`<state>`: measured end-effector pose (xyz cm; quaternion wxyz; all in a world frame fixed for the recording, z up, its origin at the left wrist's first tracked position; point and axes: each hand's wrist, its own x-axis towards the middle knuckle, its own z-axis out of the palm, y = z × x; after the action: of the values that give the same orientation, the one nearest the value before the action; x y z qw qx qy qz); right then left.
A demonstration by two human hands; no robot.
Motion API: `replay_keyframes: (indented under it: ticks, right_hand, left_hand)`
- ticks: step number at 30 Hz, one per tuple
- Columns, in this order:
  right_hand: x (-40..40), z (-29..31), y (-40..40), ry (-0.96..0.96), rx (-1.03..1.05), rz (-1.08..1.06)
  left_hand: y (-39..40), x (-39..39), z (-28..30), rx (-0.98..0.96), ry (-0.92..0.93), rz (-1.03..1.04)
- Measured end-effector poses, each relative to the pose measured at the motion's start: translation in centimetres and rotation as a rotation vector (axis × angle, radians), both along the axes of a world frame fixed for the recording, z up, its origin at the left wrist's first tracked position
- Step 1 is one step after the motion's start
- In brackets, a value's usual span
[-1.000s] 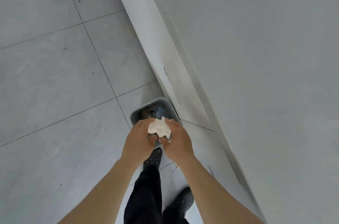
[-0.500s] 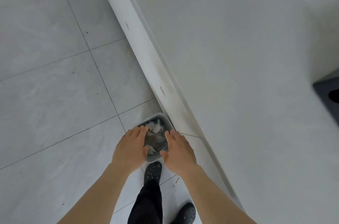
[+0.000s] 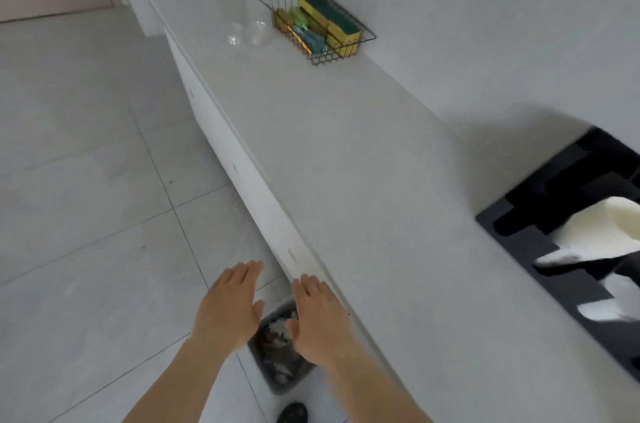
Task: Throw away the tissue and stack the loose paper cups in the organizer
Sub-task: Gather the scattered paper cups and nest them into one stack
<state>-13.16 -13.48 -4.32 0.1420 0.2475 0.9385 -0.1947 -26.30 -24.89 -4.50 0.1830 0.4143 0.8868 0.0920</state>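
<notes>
both hands [image 3: 273, 318] flat, palms down, empty — above the bin [image 3: 277, 384].

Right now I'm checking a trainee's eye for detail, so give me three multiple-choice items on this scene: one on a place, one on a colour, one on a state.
1. Where does the small grey waste bin stand?
A. on the white countertop
B. on the tiled floor beside the cabinet front
C. inside the wire basket

2. What colour are the sponges in the black wire basket?
A. yellow with green tops
B. red
C. plain white

3. How are the two hands?
A. both clenched on a tissue
B. one holding a cup
C. both open and empty

Answers:
1 B, the bin sits on the floor below the white countertop edge.
2 A, yellow sides and dark green tops show through the wires.
3 C, the left hand and right hand show spread fingers with nothing in them.
</notes>
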Motion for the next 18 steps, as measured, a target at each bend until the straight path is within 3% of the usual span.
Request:
replay_keyframes:
  ticks: [9, 18]
  right_hand:
    - [7.2, 7.7, 6.1, 0.106, 0.163, -0.211]
    - [25.2, 10.4, 11.3, 0.087, 0.246, -0.681]
  left_hand:
    - [8.9, 3.5, 6.8, 0.136, 0.078, -0.24]
    - [20.0, 17.1, 9.3, 0.232, 0.036, -0.605]
